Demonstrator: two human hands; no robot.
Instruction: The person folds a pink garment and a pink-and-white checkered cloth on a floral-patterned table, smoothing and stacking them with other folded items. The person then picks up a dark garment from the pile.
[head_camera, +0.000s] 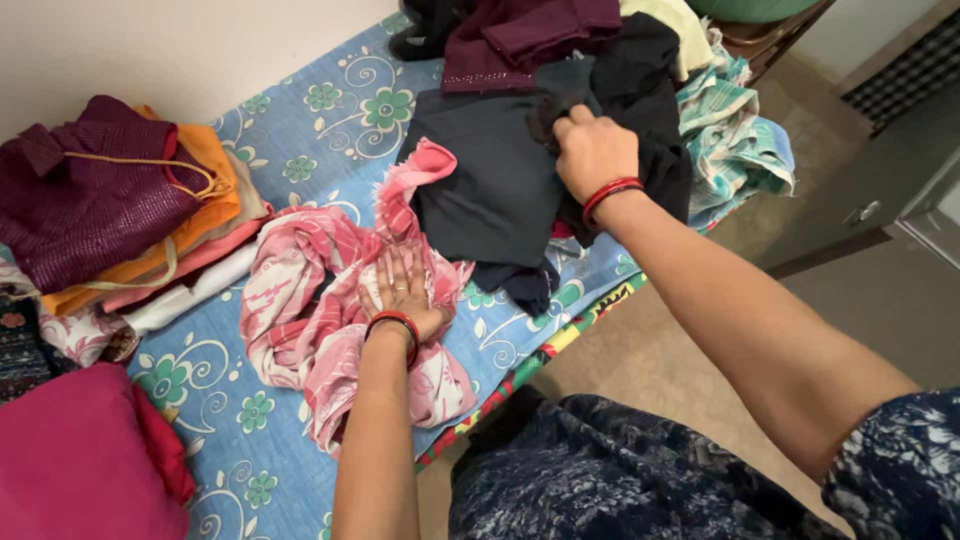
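My left hand (402, 293) lies flat, fingers spread, pressing on a crumpled pink and white patterned cloth (300, 300) on the bed. My right hand (592, 150) reaches further away and is closed on a black garment (500, 190) that lies partly over the pink cloth's far end. Both wrists wear red bangles. The black garment hangs from my fist and spreads across the bed's middle.
A blue floral bedsheet (320, 130) covers the bed. A stack of folded clothes, maroon on orange (110, 200), sits at the left. A magenta cushion (80, 460) is near left. More loose clothes, maroon (520, 35) and teal striped (730, 130), pile at the far right edge. Floor lies to the right.
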